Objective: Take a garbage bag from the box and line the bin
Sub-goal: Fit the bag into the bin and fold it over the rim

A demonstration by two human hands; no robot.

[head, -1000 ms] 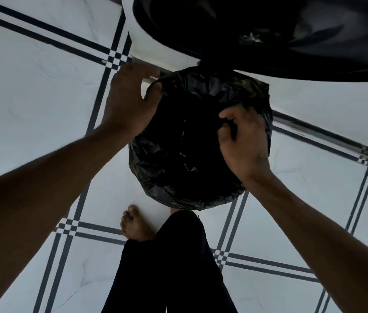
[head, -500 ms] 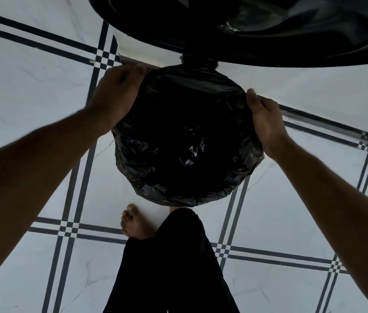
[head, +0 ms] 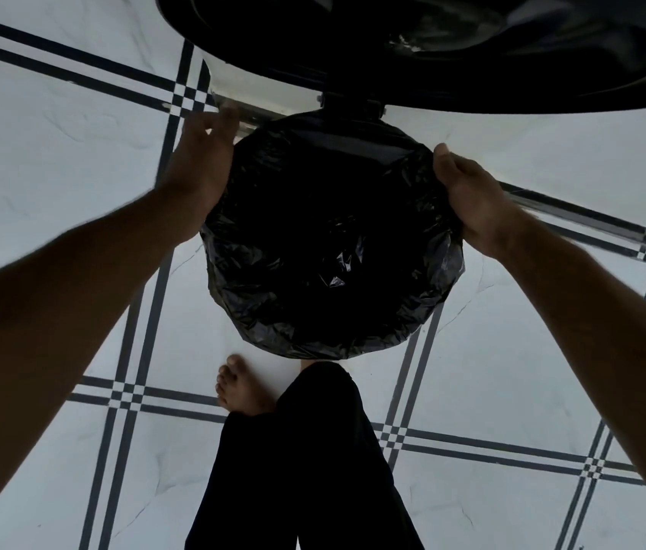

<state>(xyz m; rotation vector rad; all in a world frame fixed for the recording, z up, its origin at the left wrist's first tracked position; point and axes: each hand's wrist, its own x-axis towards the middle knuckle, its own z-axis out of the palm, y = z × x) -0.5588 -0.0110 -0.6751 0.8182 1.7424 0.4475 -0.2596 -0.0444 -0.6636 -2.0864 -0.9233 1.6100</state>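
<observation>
A black garbage bag [head: 313, 248] is spread over the mouth of a round bin on the floor, hiding the bin's rim and walls. The bin's black lid [head: 452, 49] stands raised on its hinge at the far side. My left hand [head: 202, 168] presses against the bag at the left edge, with fingers loosely spread near the top. My right hand [head: 468, 196] grips the bag's folded-over edge at the right side. The box is not in view.
White floor tiles with dark crossing stripes [head: 127, 391] surround the bin. A bare foot [head: 240, 385] and a black trouser leg [head: 305, 470] stand just in front of the bin. A wall base runs behind it.
My right hand moved from the bag's middle out to the right edge, and the bag opened wide over the bin. My left hand's fingers have loosened at the left edge.
</observation>
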